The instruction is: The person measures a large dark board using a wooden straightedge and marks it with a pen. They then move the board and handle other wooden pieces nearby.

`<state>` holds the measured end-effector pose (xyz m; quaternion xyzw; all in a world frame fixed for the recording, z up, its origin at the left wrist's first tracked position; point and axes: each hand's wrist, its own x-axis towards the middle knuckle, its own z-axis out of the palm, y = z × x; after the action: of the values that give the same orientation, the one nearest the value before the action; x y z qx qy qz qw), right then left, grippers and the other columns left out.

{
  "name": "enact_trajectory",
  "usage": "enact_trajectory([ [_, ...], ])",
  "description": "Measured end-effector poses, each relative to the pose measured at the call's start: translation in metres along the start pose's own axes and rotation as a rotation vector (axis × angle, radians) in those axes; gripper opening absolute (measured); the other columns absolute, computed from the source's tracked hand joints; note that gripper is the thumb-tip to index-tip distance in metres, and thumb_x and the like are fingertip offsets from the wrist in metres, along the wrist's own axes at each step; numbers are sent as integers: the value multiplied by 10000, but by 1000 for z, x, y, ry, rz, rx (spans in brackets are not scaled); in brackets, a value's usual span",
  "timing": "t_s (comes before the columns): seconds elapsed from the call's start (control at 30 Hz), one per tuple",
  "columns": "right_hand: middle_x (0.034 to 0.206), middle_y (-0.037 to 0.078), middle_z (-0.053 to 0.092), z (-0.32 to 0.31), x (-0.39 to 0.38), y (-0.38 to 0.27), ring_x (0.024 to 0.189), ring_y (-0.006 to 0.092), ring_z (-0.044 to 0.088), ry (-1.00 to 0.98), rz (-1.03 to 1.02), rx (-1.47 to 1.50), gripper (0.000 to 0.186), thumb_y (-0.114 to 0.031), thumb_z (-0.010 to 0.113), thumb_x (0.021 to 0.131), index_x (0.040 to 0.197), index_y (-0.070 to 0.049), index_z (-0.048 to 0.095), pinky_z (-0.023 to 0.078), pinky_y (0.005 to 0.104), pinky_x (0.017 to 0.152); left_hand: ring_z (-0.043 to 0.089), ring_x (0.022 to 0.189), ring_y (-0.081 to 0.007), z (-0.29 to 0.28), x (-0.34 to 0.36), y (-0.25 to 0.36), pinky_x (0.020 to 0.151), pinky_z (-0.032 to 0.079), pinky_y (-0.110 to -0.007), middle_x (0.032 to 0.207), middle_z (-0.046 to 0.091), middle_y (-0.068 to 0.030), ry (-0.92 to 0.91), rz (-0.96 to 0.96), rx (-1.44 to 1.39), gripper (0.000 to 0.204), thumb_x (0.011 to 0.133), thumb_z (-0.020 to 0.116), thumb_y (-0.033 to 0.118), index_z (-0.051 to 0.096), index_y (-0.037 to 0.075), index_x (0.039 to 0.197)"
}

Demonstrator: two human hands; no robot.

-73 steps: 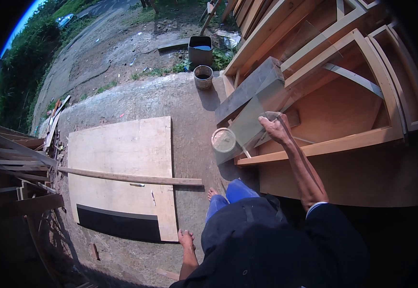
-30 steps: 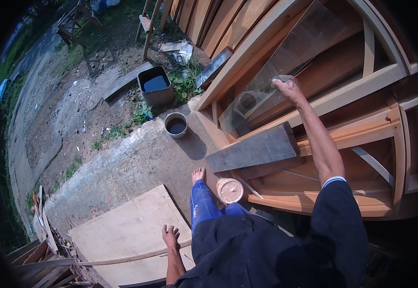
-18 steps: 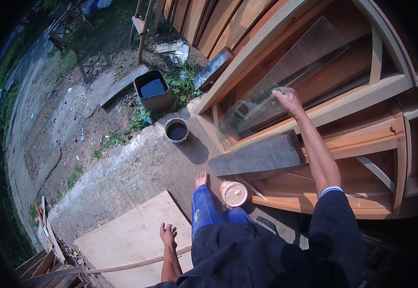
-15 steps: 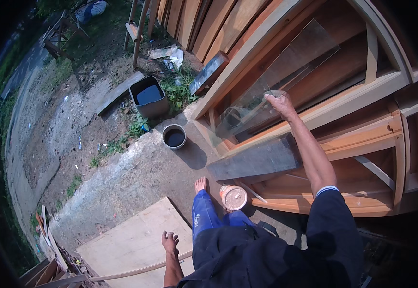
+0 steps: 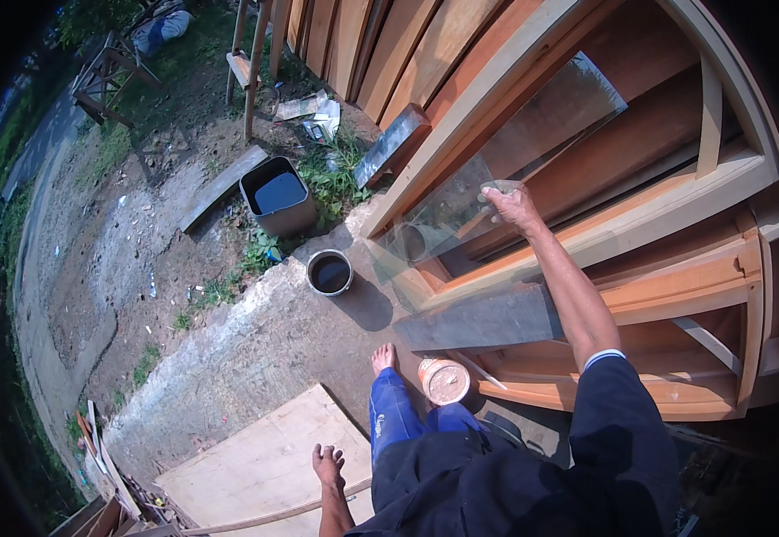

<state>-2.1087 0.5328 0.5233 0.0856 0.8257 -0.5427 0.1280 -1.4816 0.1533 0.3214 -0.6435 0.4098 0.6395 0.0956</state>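
My right hand (image 5: 512, 207) grips the edge of a long clear glass pane (image 5: 541, 125), thumb and fingers closed on it. The pane is tilted over the opening of a pale wooden frame (image 5: 617, 238), and its lower end reaches past the frame's near left corner. Through it I see the reddish boards behind, and its far end catches a reflection. My left hand (image 5: 328, 466) hangs low at my side above a plywood sheet (image 5: 255, 447), its fingers loosely bent and apart with nothing in them.
A dark plank (image 5: 483, 319) lies against the frame, with a lidded pinkish tub (image 5: 445, 381) by my leg. Ahead stand a round bucket of dark liquid (image 5: 330, 272) and a square container of liquid (image 5: 276, 197). More wooden frames (image 5: 676, 295) lean at the right; scrap wood (image 5: 107, 456) lies lower left.
My right hand and the glass pane have shifted slightly left, its lower end now further past the frame's corner. My left hand stays low, its fingers a little more spread.
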Motion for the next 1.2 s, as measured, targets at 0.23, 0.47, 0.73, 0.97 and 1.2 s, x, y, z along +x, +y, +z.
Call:
enact_trajectory([
  [0.23,785,29,708,9,-6,-33,674,151,668,8,-122,-169,274,-301,717,892,933,-33,753,541,326,579,677,1005,-313,16,-3,-1,777,552,-411,1312,602,-174,-35,-1,6,660,1018,558,217,250,95,1589],
  [0.47,811,20,674,15,-2,-67,694,138,637,-83,-226,-233,246,-301,695,915,914,-55,710,520,327,562,687,936,-273,-11,-20,-29,723,558,-387,1209,633,-147,44,-2,3,647,998,583,181,295,63,1565],
  [0.73,795,55,704,33,19,-115,673,173,692,-108,-207,-194,276,-290,695,890,945,-22,730,561,315,535,643,756,-222,-19,5,-7,667,531,-340,1167,661,-161,111,-48,-71,626,991,596,154,329,8,1538],
  [0.97,824,47,703,67,50,-155,696,157,673,-72,-120,-232,244,-297,702,916,959,-58,725,545,308,555,677,903,-250,-23,49,90,702,545,-363,1193,634,-137,61,-52,0,638,1007,586,217,308,71,1563],
  [1.2,833,51,681,90,127,-193,708,163,669,-69,-130,-184,274,-306,718,891,983,-49,698,536,317,533,682,940,-262,-26,84,180,702,553,-360,1190,624,-118,59,57,-98,631,999,562,198,308,81,1564],
])
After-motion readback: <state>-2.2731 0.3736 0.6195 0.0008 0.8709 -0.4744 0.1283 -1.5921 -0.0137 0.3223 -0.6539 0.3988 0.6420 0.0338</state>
